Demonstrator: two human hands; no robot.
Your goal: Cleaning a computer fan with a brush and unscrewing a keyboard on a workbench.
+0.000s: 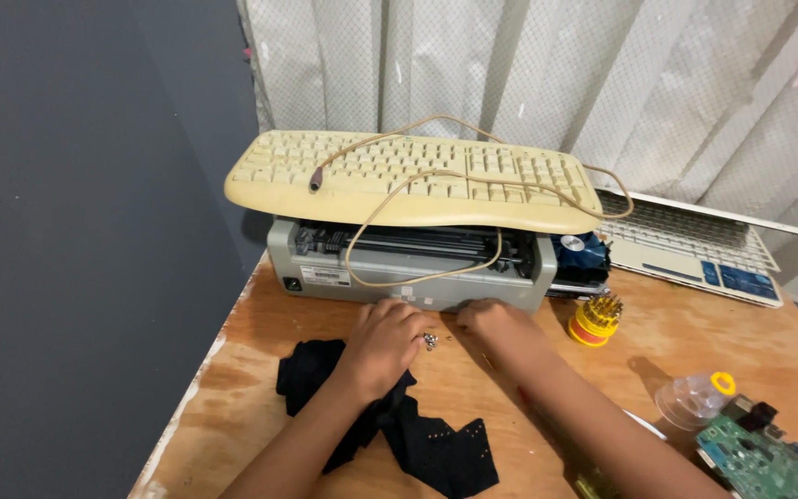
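A dark grey wall (76,231) is seen at the far left, and a wooden table (260,323) with a worn pale edge fills the near part of the scene. A crumpled black cloth (417,434) is spread on the table at the near left, its right end dotted with small light specks. The left hand (382,344) is laid on the far edge of this cloth, knuckles up and fingers curled under; whether anything is pinched beneath them cannot be told. Just to its right, a small cluster of silvery screws (430,341) is found on the bare wood, touching or nearly touching the left fingertips. The right hand (501,325) is set just beyond the screws, palm down with fingers drawn together, close against the near face of a grey printer (399,277); nothing is seen gripped in it. A yellowed keyboard (408,180) is rested across the printer's top, its beige cable (417,268) looped down over the printer front. Further right, a yellow round screwdriver-bit holder (596,321) is stood near the printer's corner, with a blue fan part (582,251) behind it. An open white laptop (695,249) is placed at the far right, and a clear plastic bottle (695,399) with a yellow cap and a green circuit board (759,457) are found at the near right. A pale curtain (556,74) is hung behind everything.
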